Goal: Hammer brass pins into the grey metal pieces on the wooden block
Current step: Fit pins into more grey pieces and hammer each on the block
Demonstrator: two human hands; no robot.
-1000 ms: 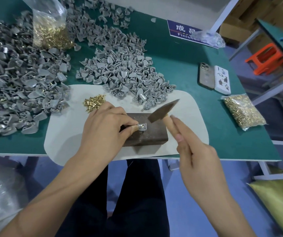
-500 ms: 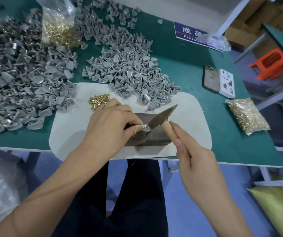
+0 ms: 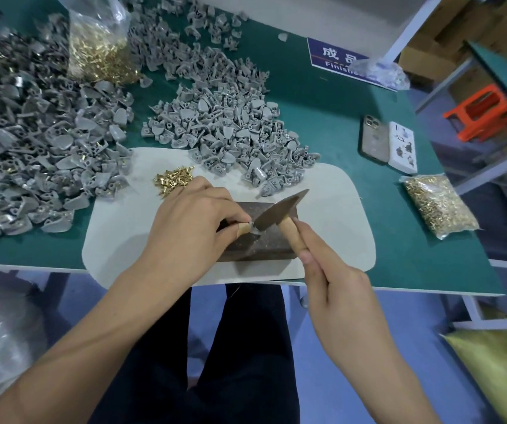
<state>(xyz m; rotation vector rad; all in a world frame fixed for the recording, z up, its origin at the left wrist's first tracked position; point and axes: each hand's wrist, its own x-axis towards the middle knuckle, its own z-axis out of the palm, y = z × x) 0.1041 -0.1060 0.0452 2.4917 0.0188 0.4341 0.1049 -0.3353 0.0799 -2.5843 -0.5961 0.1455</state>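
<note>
Left hand [image 3: 195, 223] first: it lies knuckles-up over the near-left part of the block, fingers curled, thumb and forefinger pinching a small grey metal piece [image 3: 253, 231] on top of the dark brown wooden block [image 3: 261, 240]. Whether a pin sits in the piece cannot be told. Right hand [image 3: 334, 286] grips the pale wooden handle of a small hammer [image 3: 279, 214], forefinger stretched along the handle; the dull steel wedge-shaped head slants down, its tip touching the pinched piece.

By size: the flat green surface [image 3: 322, 123] carries it all. A wide heap of matt grey metal pieces [image 3: 22, 142] covers its left side, a smaller heap [image 3: 230, 130] lies beyond the block. The smooth off-white rounded mat [image 3: 337, 228] lies under the block. A clear plastic bag of shiny brass pins [image 3: 438, 203] rests at right, and a small loose pile of brass pins [image 3: 172, 179] lies on the mat just beyond the left hand.
</note>
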